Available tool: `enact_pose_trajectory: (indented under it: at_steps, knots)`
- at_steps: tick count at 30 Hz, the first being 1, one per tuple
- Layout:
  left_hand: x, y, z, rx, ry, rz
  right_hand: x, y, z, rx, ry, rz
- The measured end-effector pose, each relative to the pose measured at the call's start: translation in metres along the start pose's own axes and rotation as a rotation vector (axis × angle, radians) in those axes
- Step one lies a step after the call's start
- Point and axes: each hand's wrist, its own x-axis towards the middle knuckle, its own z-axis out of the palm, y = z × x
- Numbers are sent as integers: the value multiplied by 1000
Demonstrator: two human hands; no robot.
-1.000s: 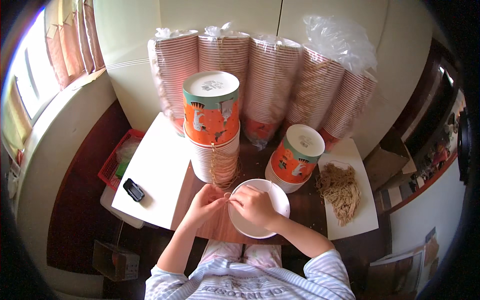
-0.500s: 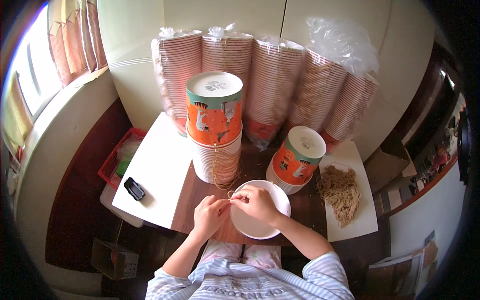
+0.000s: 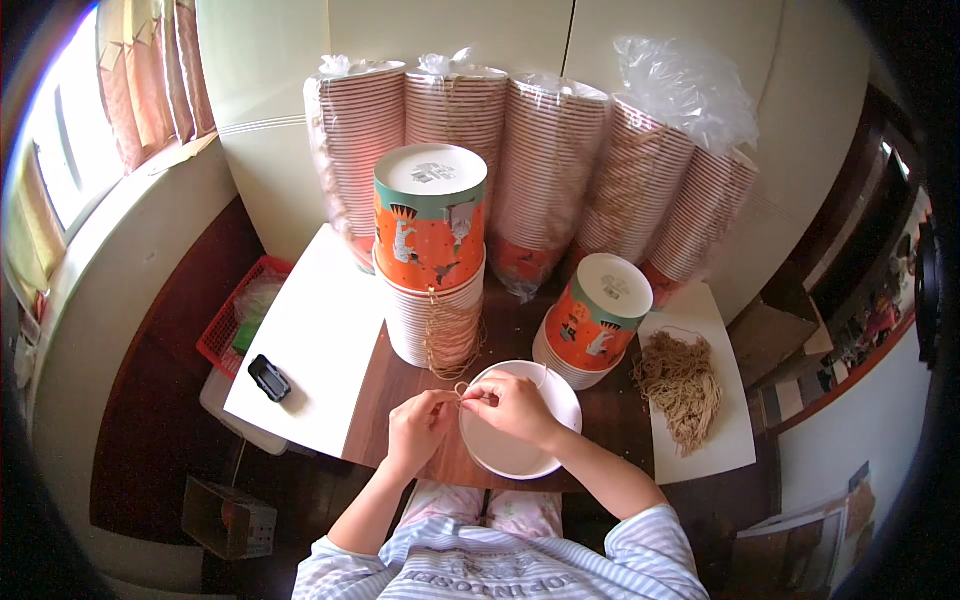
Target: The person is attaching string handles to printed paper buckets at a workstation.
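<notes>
Your left hand (image 3: 420,428) has closed in to meet your right hand (image 3: 508,405), both now pinching the string (image 3: 462,392) at the white bowl (image 3: 520,430), near the cup stack (image 3: 432,300).

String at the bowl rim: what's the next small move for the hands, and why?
Probably draw the two ends apart to snug the knot. Both hands, left hand and right hand, pinch the thin tan string at the near-left rim of the white bowl, and a small loop stands open between the fingertips.
</notes>
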Motion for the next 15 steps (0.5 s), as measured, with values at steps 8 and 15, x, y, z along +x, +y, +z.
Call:
enact_pose_trajectory:
  at_steps: [8, 15]
  knots:
    - [-4, -5, 0, -293, -61, -180, 1, 0, -2, 20, -15, 41]
    - [-4, -2, -1, -705, -111, -317, -1, 2, 0, 1, -6, 17]
